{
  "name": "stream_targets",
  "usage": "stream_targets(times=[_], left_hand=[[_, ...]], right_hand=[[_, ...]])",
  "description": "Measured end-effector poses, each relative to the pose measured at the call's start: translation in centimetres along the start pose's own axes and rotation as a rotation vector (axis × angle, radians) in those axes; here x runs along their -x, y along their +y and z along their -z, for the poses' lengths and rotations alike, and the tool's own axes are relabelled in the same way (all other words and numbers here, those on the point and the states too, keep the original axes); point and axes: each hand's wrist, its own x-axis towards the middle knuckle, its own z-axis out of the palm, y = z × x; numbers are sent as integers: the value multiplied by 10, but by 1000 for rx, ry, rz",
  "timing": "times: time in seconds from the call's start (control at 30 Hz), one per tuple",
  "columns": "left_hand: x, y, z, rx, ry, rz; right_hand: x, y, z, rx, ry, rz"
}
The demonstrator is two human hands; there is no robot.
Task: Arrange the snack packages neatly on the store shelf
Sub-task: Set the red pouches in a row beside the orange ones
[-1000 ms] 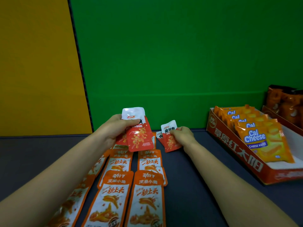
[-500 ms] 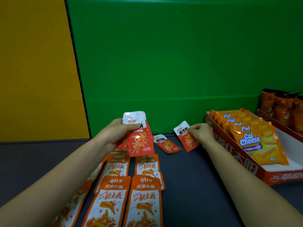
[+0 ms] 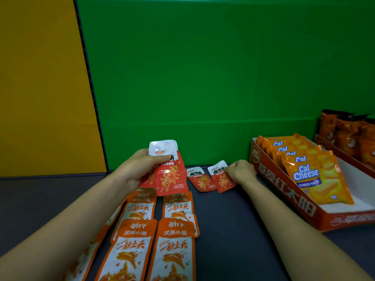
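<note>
On the dark shelf (image 3: 233, 230), left to right: orange-and-white fish snack packets (image 3: 129, 248), four clear in two columns of two, lying flat and overlapping, plus part of at least one more under your left forearm; exact total cannot be told. Above them, your left hand (image 3: 138, 169) is raised off the shelf, palm turned inward, thumb pressed across the white top of a small bunch of red packets (image 3: 169, 175) and fingers curled behind; one packet faces you, at least one more peeks out behind it, full count hidden. Next, one small red packet (image 3: 199, 180) lies flat on the shelf, untouched. Just beside it, overlapping its right edge, a second small red packet (image 3: 222, 176) is tilted, pinched at its upper right edge by your right hand (image 3: 241, 171), fingers bent and closed on it, wrist low near the shelf. Further right, one red cardboard tray (image 3: 284, 191) with about five Cal Cheese wafer packs (image 3: 316, 177) standing in a row. At the far right, a second tray (image 3: 341, 155) of dark orange bags (image 3: 349, 132), number unclear.
</note>
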Motion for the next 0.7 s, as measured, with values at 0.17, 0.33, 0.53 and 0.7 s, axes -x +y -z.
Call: stream_targets(times=[0.17, 0.33, 0.53, 0.7], left_hand=[[-1, -2, -8, -3, -23, -6], [-1, -2, -11, -1, -38, -11], [-4, -7, -14, 2, -52, 13], [-5, -12, -15, 28, -59, 58]], right_hand=[[-3, 0, 4, -32, -33, -20], [-7, 4, 6, -83, 13, -22], [-2, 3, -4, 94, 29, 26], [20, -4, 6, 319, 140, 191]])
